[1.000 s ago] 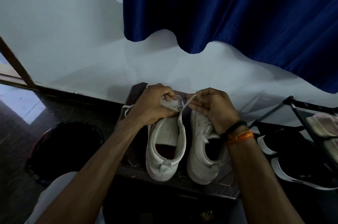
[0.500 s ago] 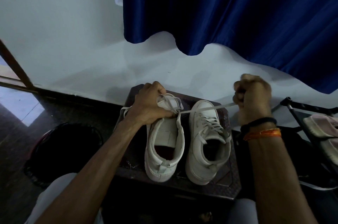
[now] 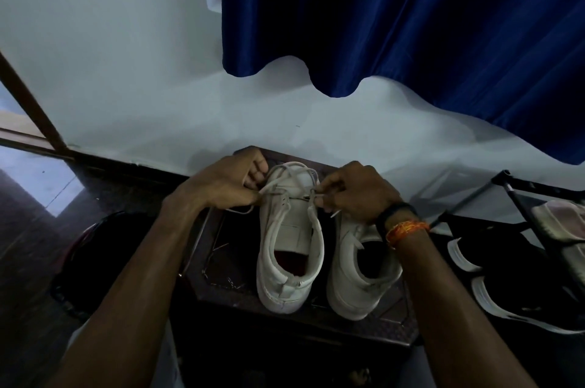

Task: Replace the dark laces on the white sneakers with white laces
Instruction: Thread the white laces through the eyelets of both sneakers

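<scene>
A white lace is pinched at each side by the left hand and right hand, apparently threaded through the left sneaker. Both sneakers are set on a dark stool; the right sneaker is already laced.

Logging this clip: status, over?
Left hand and right hand both pinch white lace at left sneaker. Only front eyelets threaded. Right sneaker beside it, partly under right wrist. Nothing blocking.
</scene>
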Available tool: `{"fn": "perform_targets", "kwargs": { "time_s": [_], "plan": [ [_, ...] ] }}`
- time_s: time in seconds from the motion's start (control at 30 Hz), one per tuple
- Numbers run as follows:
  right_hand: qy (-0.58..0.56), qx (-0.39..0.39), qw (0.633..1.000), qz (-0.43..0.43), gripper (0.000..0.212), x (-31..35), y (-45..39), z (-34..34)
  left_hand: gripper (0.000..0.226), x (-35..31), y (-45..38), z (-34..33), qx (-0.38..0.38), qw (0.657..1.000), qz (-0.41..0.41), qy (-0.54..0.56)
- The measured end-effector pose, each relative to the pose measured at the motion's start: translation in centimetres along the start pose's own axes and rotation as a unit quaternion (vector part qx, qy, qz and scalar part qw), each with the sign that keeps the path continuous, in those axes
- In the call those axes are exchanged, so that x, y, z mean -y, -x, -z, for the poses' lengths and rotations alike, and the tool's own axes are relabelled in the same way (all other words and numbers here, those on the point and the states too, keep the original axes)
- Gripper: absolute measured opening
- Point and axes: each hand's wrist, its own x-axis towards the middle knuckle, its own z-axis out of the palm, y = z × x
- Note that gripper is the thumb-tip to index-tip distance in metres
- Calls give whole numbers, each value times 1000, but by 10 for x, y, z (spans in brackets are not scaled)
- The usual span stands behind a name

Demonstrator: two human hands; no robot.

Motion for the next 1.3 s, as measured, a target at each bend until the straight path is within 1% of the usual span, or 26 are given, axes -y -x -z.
{"fn": "perform_targets", "kwargs": {
  "time_s": [0.03, 0.1, 0.13, 0.2, 0.27, 0.33, 0.43, 0.5, 0.53, 0.57, 0.6, 0.7, 0.77, 0.8, 0.83, 0.93, 0.97, 1.03, 1.1, 1.17, 1.23, 1.3],
  "plan": [
    [2, -15, 1000, 5, 10, -1, 1, 1, 48, 0, 1, 2, -2, 1000, 5, -8],
    [-1, -65, 998, -3, 14, -5, 4, 4, 47, -1, 3, 3, 0, 1000, 11, -15],
    [-6, -93, 996, -16, 16, -8, 5, 7, 45, -1, 3, 2, 2, 1000, 10, -18],
    [-13, -159, 986, -51, 18, -15, 8, 14, 31, -1, 3, 3, 8, 999, 8, -32],
    [-15, -248, 964, -94, 20, -24, 11, 21, 14, -3, 4, 6, 11, 999, -1, -52],
    [-10, -334, 933, -135, 24, -34, 14, 27, 5, -5, 6, 10, -10, 997, -19, -78],
    [-13, -436, 881, -184, 28, -47, 19, 35, 14, -4, 9, 19, -77, 993, -56, -72],
    [-21, -480, 854, -198, 28, -54, 23, 39, 20, -3, 11, 23, -117, 988, -91, -49],
    [-22, -494, 847, -194, 27, -57, 24, 40, 23, -1, 11, 23, -136, 984, -108, -49],
    [-18, -498, 847, -185, 26, -58, 25, 40, 26, 1, 11, 23, -153, 980, -118, -57],
    [-7, -488, 855, -174, 24, -57, 26, 39, 30, 2, 10, 22, -167, 976, -120, -65],
    [27, -416, 900, -125, 17, -49, 25, 30, 32, 3, 6, 17, -207, 971, -95, -80],
    [15, -372, 925, -78, 25, -39, 25, 22, 29, -1, 5, 16, -223, 969, -81, -65],
    [7, -348, 936, -52, 27, -33, 24, 19, 27, -3, 6, 18, -211, 974, -72, -40],
    [1, -317, 948, -23, 27, -27, 23, 16, 25, -6, 7, 19, -179, 982, -62, -13],
    [-3, -174, 984, 39, 24, -12, 17, 4, 12, -4, 11, 22, -30, 999, -35, 29],
    [15, -135, 990, 48, 25, -9, 14, -2, 9, -2, 12, 21, 4, 999, -24, 28],
    [69, -95, 992, 44, 28, -5, 10, -12, 14, 4, 12, 19, 29, 999, -2, 13],
    [90, -87, 992, 36, 26, -4, 8, -16, 19, 7, 11, 18, 18, 1000, 17, 8],
    [63, -103, 992, 28, 18, -8, 7, -14, 28, 9, 9, 16, -17, 999, 40, -2],
    [22, -168, 986, -3, 21, -15, 7, -8, 38, 9, 6, 12, -44, 997, 56, -17],
    [-16, -235, 971, -39, 25, -21, 8, -1, 45, 7, 4, 5, -56, 997, 55, -23]
  ]
}}
